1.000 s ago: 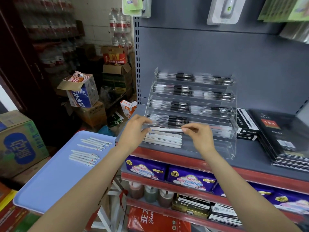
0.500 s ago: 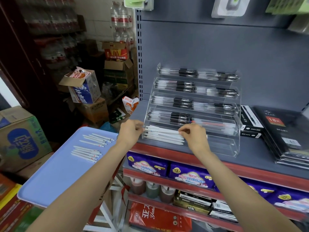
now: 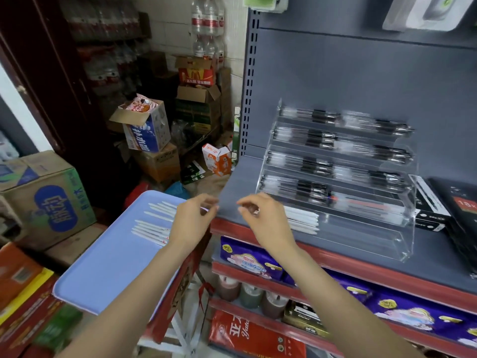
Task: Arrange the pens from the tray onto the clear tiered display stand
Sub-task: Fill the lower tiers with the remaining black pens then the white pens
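Observation:
The clear tiered display stand (image 3: 402, 236) sits on the grey shelf, its upper tiers filled with black-and-clear pens (image 3: 317, 140). Several white pens (image 3: 302, 219) lie in its lowest tier at the left. A lavender tray (image 3: 103, 267) at lower left carries several more white pens (image 3: 152, 228). My left hand (image 3: 191, 223) hovers over the tray's right edge, fingers loosely curled and holding nothing. Just left of the stand, my right hand (image 3: 263, 223) hangs in the air with relaxed fingers, also holding nothing. It partly hides the left ends of the white pens in the stand.
Black notebooks and boxed pens (image 3: 444, 210) lie right of the stand on the shelf. A red shelf edge (image 3: 361, 270) runs below, with purple packs (image 3: 247, 259) underneath. Cardboard boxes (image 3: 44, 197) crowd the floor at left and behind the tray.
Both hands have let go of the white pen, which now lies in the lowest tier, and pulled back leftward toward the tray. The camera view has swung left.

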Motion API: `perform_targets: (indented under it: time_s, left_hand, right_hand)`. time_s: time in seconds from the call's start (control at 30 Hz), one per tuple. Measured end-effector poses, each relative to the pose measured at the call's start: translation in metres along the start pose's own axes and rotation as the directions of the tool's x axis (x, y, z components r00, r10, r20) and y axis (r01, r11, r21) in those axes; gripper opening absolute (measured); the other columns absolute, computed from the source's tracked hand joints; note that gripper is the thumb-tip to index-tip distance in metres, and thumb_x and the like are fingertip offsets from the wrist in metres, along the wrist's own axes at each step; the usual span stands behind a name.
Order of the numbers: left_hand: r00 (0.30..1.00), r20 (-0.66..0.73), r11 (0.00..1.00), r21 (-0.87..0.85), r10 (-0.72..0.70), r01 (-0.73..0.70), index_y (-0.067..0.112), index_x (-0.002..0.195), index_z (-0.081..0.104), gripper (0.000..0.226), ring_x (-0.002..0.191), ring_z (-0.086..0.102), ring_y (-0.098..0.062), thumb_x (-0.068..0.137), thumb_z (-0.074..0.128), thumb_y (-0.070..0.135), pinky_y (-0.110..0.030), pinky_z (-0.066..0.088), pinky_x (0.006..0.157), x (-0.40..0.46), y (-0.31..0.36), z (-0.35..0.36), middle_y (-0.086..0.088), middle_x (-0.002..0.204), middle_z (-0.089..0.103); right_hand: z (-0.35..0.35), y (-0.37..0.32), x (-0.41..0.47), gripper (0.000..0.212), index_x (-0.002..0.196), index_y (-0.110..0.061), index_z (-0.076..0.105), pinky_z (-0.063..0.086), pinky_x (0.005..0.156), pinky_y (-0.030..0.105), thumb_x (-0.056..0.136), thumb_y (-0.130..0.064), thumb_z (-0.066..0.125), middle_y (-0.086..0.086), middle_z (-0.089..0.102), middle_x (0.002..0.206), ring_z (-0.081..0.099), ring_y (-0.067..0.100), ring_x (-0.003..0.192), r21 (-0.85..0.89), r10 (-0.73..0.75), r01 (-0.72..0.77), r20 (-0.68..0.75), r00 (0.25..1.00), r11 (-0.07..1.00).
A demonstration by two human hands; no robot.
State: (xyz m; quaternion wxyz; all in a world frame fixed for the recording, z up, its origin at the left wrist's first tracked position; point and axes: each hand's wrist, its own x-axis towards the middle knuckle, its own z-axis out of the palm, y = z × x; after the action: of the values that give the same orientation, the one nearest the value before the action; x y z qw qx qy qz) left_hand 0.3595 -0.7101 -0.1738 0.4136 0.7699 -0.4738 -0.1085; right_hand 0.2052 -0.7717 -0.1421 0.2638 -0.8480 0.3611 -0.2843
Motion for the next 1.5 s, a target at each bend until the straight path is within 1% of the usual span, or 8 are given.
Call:
perform_targets:
  time_s: [0.2,0.33,0.63,0.8,1.03,1.13,1.3,1.5]
  left_hand:
    - [0.986,-0.003,0.983,0.081,-0.168,0.168,0.011,0.102,0.068,0.016,0.074,0.059,-0.015,0.090,0.058,0.016,-0.024,0.042,0.072,-0.002,-0.105,-0.054,-0.002,0.094,0.069]
    - [0.974,0.060,0.955,0.218,-0.217,0.199,0.008,0.108,0.067,0.024,0.095,0.063,-0.028,0.090,0.052,0.006,-0.028,0.042,0.080,0.007,-0.185,-0.081,-0.011,0.107,0.067]
    - [0.782,0.606,0.822,0.513,-0.145,-0.246,0.019,0.149,0.007,0.063,0.145,0.009,-0.016,0.096,0.039,0.015,-0.033,0.020,0.115,0.039,-0.287,-0.089,0.000,0.158,0.001]
    - [0.777,0.626,0.846,0.451,-0.071,-0.285,0.022,0.149,0.012,0.064,0.144,0.015,-0.016,0.093,0.042,0.013,-0.033,0.026,0.111,0.044,-0.305,-0.084,0.002,0.158,0.004]
    - [0.899,0.388,0.978,0.119,-0.203,0.169,0.008,0.133,0.044,0.048,0.124,0.042,-0.025,0.086,0.049,0.000,-0.013,0.027,0.092,0.038,-0.299,-0.071,-0.012,0.135,0.040]
    - [0.890,0.287,0.935,0.104,-0.353,0.338,0.002,0.112,0.059,0.026,0.106,0.055,-0.028,0.087,0.051,0.004,-0.023,0.035,0.080,0.039,-0.290,-0.069,-0.015,0.111,0.061]
    - [0.727,0.428,0.748,-0.159,-0.536,0.645,0.014,0.052,0.061,0.033,0.064,0.057,-0.023,0.085,0.058,0.011,-0.033,0.049,0.071,0.043,-0.276,-0.062,-0.002,0.055,0.063]
    - [0.579,0.582,0.400,-0.419,-0.570,0.815,0.004,0.080,0.060,0.026,0.060,0.056,-0.014,0.092,0.057,0.027,-0.025,0.045,0.065,0.042,-0.257,-0.062,-0.008,0.069,0.060]
  right_hand:
    - [0.101,-0.051,0.021,0.021,0.109,-0.011,0.066,0.040,0.077,0.016,0.093,-0.012,0.054,0.006,0.062,0.105,0.055,0.012,0.083,0.069,-0.046,0.032,0.205,0.978,0.997]
    - [0.184,-0.057,0.041,0.031,0.124,-0.011,0.056,0.042,0.097,0.034,0.095,-0.018,0.051,0.009,0.057,0.124,0.053,0.023,0.116,-0.035,0.044,-0.034,0.386,0.921,0.999]
    - [0.284,-0.032,0.054,0.038,0.134,-0.013,0.045,0.046,0.093,0.040,0.096,-0.015,0.046,0.010,0.043,0.129,0.042,0.027,0.120,-0.392,0.365,-0.192,0.436,0.822,0.900]
    - [0.295,-0.032,0.059,0.039,0.130,-0.010,0.041,0.047,0.090,0.039,0.094,-0.022,0.052,0.010,0.041,0.125,0.040,0.028,0.119,-0.512,0.423,-0.187,0.395,0.815,0.838]
    - [0.304,-0.034,0.067,0.037,0.122,-0.006,0.042,0.046,0.084,0.043,0.092,-0.023,0.055,0.015,0.043,0.121,0.041,0.032,0.116,-0.564,0.513,-0.236,0.403,0.758,0.791]
    - [0.307,-0.035,0.065,0.037,0.125,-0.004,0.039,0.045,0.085,0.042,0.093,-0.018,0.052,0.016,0.047,0.125,0.047,0.033,0.117,-0.542,0.524,-0.255,0.428,0.736,0.801]
    - [0.308,-0.040,0.060,0.024,0.114,-0.001,0.050,0.043,0.084,0.038,0.096,-0.017,0.048,0.020,0.053,0.121,0.051,0.035,0.113,-0.470,0.478,-0.249,0.464,0.746,0.846]
    - [0.297,-0.060,0.057,0.016,0.102,0.000,0.060,0.042,0.072,0.036,0.092,-0.011,0.053,0.019,0.063,0.101,0.058,0.033,0.096,-0.270,0.439,-0.353,0.413,0.798,0.896]
